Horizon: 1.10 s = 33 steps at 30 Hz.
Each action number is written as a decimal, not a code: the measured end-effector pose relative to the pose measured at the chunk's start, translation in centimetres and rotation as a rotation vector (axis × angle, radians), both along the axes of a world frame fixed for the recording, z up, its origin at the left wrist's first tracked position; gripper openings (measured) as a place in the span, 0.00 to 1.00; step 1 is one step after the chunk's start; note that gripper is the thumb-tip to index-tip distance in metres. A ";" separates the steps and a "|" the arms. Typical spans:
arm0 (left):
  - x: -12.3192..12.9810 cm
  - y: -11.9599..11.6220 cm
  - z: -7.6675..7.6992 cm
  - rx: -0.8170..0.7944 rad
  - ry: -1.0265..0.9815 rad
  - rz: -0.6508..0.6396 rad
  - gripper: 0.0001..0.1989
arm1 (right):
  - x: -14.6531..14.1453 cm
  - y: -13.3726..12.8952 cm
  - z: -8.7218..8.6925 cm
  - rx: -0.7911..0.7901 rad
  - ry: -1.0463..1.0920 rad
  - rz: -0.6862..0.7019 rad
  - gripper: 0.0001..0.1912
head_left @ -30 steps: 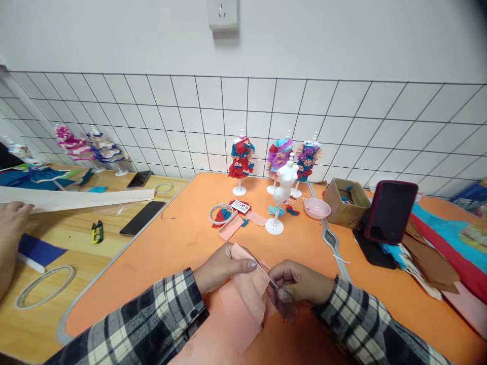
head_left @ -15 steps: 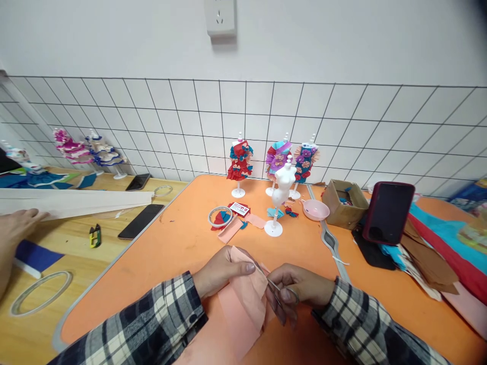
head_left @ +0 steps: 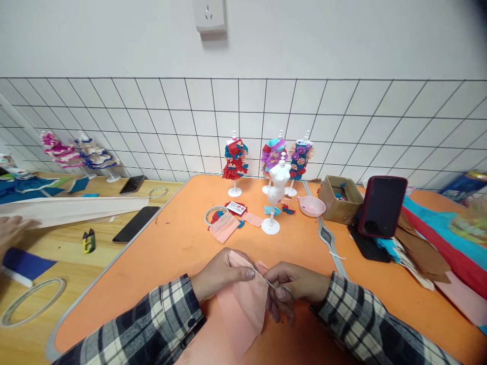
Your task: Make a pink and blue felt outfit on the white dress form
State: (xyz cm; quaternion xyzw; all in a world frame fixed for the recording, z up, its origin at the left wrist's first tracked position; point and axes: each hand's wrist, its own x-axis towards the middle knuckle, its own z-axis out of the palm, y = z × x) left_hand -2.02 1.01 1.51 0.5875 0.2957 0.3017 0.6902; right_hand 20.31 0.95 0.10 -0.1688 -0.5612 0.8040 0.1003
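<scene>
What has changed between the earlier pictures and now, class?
The loose peach piece has spread wider, overlapping the ring. The neighbour's hand has slid right along the white strip. Unchanged: the left hand grips the peach sheet, the right hand the scissors; the bare mannequin stands.

White wall (head_left: 114, 40), socket (head_left: 210, 16) up near its middle. White tiles (head_left: 182, 126), dark grid lines, below. Orange mat (head_left: 152, 274) with grey edge on near middle and right. Light wood tabletop (head_left: 102, 258) on left. Soft shine on mat, near.
</scene>
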 end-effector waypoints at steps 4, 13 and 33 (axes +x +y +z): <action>0.1 0.0 -0.2 0.000 0.016 0.005 0.16 | -0.1 0.0 0.0 0.003 -0.004 0.021 0.31; -0.1 0.1 -0.8 -0.066 -0.028 0.052 0.16 | -0.2 -0.4 0.2 0.052 -0.092 -0.128 0.26; -0.2 0.0 -0.8 -0.051 -0.018 0.071 0.18 | -0.2 0.0 -0.2 -0.015 -0.030 -0.055 0.25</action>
